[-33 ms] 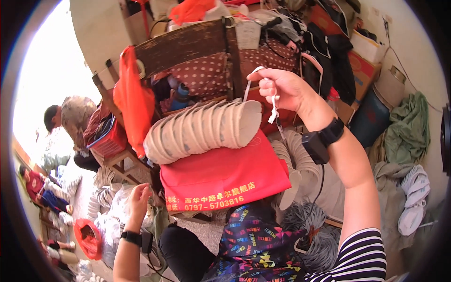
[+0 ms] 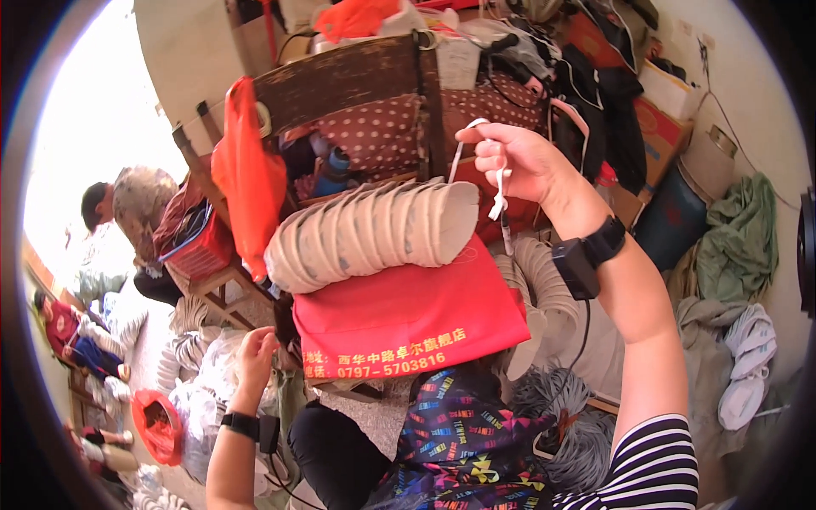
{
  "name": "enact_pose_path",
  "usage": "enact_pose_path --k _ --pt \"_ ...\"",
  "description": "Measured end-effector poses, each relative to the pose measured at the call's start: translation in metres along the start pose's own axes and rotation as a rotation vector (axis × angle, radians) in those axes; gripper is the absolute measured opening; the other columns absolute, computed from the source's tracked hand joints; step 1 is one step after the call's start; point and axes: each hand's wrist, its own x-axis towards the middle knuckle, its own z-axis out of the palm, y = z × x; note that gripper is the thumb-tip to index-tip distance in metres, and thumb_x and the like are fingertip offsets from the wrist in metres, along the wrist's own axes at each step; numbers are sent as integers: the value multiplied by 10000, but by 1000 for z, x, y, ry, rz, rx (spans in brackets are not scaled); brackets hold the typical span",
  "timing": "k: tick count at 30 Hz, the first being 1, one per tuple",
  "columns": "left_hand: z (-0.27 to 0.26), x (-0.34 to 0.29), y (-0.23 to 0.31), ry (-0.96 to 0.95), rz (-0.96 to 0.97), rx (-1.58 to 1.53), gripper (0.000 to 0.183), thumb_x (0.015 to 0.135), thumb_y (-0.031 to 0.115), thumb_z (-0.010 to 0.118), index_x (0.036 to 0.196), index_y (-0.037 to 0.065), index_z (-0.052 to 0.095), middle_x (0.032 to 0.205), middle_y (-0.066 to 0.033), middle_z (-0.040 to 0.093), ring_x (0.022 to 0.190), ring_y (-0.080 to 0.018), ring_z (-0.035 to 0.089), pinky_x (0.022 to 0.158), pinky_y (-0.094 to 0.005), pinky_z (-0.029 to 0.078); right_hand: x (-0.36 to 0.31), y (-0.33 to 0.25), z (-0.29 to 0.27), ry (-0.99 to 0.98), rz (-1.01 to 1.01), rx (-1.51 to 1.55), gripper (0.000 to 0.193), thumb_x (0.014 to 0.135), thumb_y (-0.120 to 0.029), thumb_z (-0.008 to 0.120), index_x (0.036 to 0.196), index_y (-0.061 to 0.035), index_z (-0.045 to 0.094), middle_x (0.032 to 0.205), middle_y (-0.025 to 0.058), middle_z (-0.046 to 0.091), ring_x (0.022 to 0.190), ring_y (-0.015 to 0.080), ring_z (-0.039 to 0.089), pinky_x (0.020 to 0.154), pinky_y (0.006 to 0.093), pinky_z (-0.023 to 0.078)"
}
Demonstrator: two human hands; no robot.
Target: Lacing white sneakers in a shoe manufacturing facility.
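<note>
A row of beige, curved, nested pieces (image 2: 365, 236) lies on a red cloth (image 2: 399, 319) in front of me, over my lap. My right hand (image 2: 514, 163) is raised at the right of the row, its fingers closed on a white cord (image 2: 501, 192). One stretch of the cord slants down to the far edge of the row; a loose end dangles below the fist, beside a thin pointed piece (image 2: 507, 236). Lower at the left, apart from the cloth, my left hand (image 2: 255, 361) has thumb and fingers drawn together. Anything between them is too small to make out.
A wooden chair back (image 2: 340, 85) stands behind the row, with an orange bag (image 2: 246, 178) hanging from it. More nested pieces (image 2: 544, 272) and a grey cord bundle (image 2: 574, 433) lie at the right. Other people sit at the far left, near a red bag (image 2: 157, 425).
The whole view has shifted slightly, so the chair and row sit a little further right. My right hand keeps its hold on the cord; both hands have barely moved.
</note>
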Motion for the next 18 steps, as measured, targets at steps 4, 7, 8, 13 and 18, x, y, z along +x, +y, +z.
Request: enact_pose_path --k 4,7,8,13,18 --pt "1 -16 2 23 15 67 198 967 152 569 1114 34 628 930 -15 642 784 -106 636 694 -231 491 6 16 -11 109 3 245 239 999 -169 471 1095 30 563 633 -49 461 550 53 449 466 193 413" --pt "-23 -41 -18 42 10 42 194 972 145 559 1113 32 629 913 -12 642 786 -106 641 697 -231 496 3 47 -45 299 -47 1 172 984 -144 463 1010 -32 591 639 -62 500 540 56 486 456 212 414" --pt "-38 -54 -33 79 -47 -22 195 975 148 555 1110 27 629 911 -13 645 782 -104 642 695 -230 495 -4 64 -47 453 -1 -68 161 975 -144 457 933 -82 600 626 -76 517 528 60 512 441 219 403" --pt "-84 -157 -94 352 -411 -302 184 964 186 588 1059 43 657 890 -36 676 747 -100 647 632 -213 484 -44 140 -91 592 263 -634 133 895 -183 578 851 -64 614 791 23 627 694 114 606 603 257 499" --pt "-111 -333 -177 559 -828 -164 231 915 248 661 1014 40 671 867 -30 666 697 -109 632 595 -231 505 -56 187 -115 410 111 -486 191 867 -71 601 1043 -9 637 1007 72 674 905 159 632 864 286 479"
